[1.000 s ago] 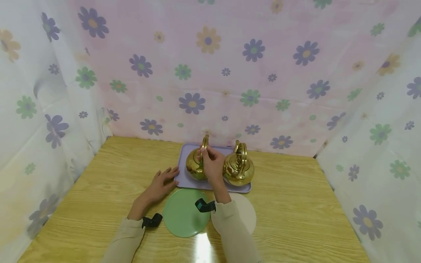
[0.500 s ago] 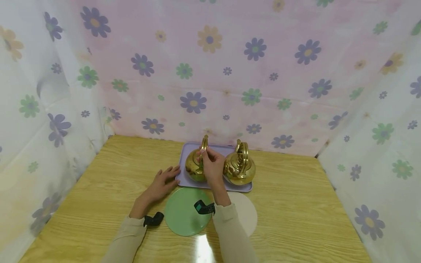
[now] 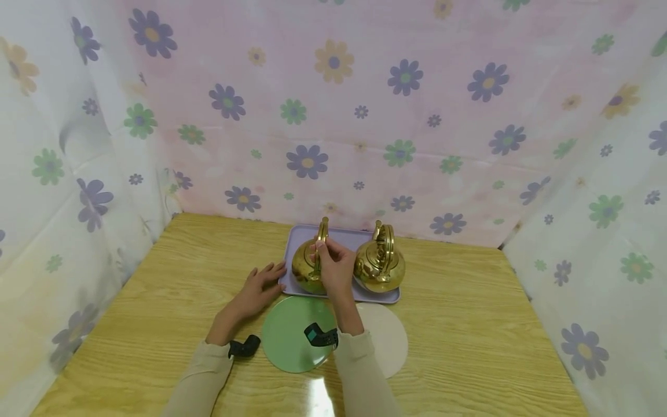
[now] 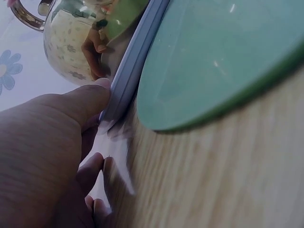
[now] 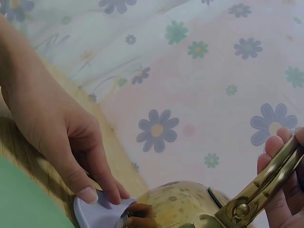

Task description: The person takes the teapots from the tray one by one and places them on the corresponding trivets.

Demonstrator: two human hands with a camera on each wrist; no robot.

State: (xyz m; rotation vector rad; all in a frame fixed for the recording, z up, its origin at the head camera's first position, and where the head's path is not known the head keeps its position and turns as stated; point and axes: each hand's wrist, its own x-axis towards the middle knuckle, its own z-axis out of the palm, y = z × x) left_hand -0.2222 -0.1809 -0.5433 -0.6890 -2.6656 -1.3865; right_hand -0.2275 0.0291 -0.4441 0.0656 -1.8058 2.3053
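Two shiny gold teapots stand on a lavender tray (image 3: 341, 298). My right hand (image 3: 336, 263) pinches the upright handle (image 5: 259, 190) of the left teapot (image 3: 302, 269); its fingers and thumb curl round the metal band in the right wrist view. The right teapot (image 3: 379, 269) sits beside that hand, its handle raised. My left hand (image 3: 257, 289) lies with spread fingers at the tray's left edge, thumb tip against the rim (image 4: 124, 78) in the left wrist view. The right hand and forearm hide part of the left teapot.
In front of the tray lie a green round plate (image 3: 294, 336) and a cream round plate (image 3: 388, 341), partly under the right forearm. The wooden table (image 3: 464, 324) extends to both sides. A flowered cloth (image 3: 359, 133) hangs behind and at the sides.
The left teapot, with my right hand on its handle, has shifted slightly toward me and to the left. My left hand, the tray and the right teapot stay put.
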